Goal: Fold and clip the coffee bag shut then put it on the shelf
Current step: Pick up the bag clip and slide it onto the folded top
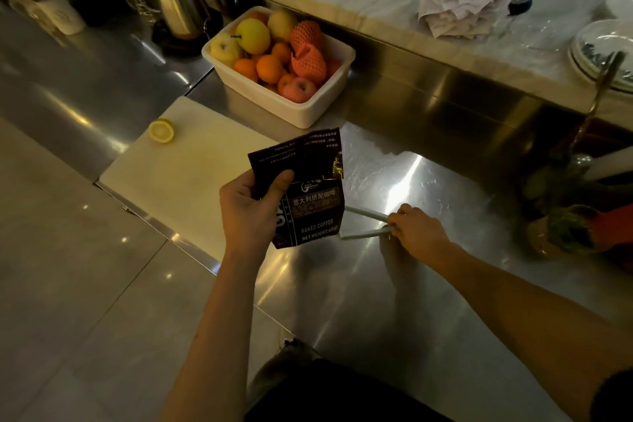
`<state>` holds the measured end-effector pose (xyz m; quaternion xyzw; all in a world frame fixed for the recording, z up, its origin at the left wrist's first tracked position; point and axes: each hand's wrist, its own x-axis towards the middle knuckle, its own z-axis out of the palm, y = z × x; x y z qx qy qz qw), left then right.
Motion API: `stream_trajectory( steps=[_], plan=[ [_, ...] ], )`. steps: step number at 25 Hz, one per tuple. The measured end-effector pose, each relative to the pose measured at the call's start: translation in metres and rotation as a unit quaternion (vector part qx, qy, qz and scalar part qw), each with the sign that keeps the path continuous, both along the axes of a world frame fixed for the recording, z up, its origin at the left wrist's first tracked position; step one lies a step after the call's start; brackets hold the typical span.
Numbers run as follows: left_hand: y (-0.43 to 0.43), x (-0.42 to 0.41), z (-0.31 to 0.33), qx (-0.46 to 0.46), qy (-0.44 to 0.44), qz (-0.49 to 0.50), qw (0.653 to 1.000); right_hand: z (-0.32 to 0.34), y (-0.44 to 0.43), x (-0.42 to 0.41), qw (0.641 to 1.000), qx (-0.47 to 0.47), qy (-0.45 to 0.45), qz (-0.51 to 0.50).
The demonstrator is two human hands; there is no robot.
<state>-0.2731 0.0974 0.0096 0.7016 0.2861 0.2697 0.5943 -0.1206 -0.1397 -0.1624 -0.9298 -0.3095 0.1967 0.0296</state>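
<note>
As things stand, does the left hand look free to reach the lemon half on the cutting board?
Probably not yet. The left hand grips the coffee bag, so it is occupied. The lemon half lies uncovered on the cutting board, with nothing between.

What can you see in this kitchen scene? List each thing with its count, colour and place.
coffee bag: one, black, held above the counter, top unfolded
bag clip: one, white, open, on the steel counter
fruit tub: one, white, behind the bag
lemon half: one, yellow, on the white cutting board
kettle: one, steel, far left
plates: stacked, white, far right
left hand: grips the bag
right hand: on the clip
</note>
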Motion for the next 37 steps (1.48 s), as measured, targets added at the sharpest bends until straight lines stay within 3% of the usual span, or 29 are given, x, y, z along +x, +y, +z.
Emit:
stream_trajectory(
  steps=[5,10,15,21,27,31,37],
  plan=[
    [-0.015,0.002,0.008,0.019,0.003,0.009,1.000,-0.002,-0.014,-0.005,0.998,0.049,0.021,-0.036],
    [-0.024,0.004,0.016,0.022,-0.010,0.008,1.000,0.006,-0.027,-0.011,0.976,0.164,0.046,-0.132],
    [-0.024,0.007,0.033,0.016,-0.047,-0.015,0.999,0.035,-0.040,-0.025,0.893,0.335,0.081,-0.288],
    [-0.004,0.025,0.064,0.036,-0.108,-0.117,0.987,0.110,-0.050,-0.042,0.803,0.457,-0.015,-0.383],
    [0.014,0.029,0.088,0.033,-0.173,-0.190,0.966,0.206,-0.041,-0.075,0.761,0.514,-0.119,-0.378],
    [0.015,0.027,0.105,0.058,-0.209,-0.252,0.943,0.264,-0.027,-0.115,0.732,0.565,-0.139,-0.354],
    [-0.005,0.018,0.121,0.019,-0.219,-0.315,0.923,0.316,-0.021,-0.157,0.760,0.547,-0.177,-0.303]
  ],
)
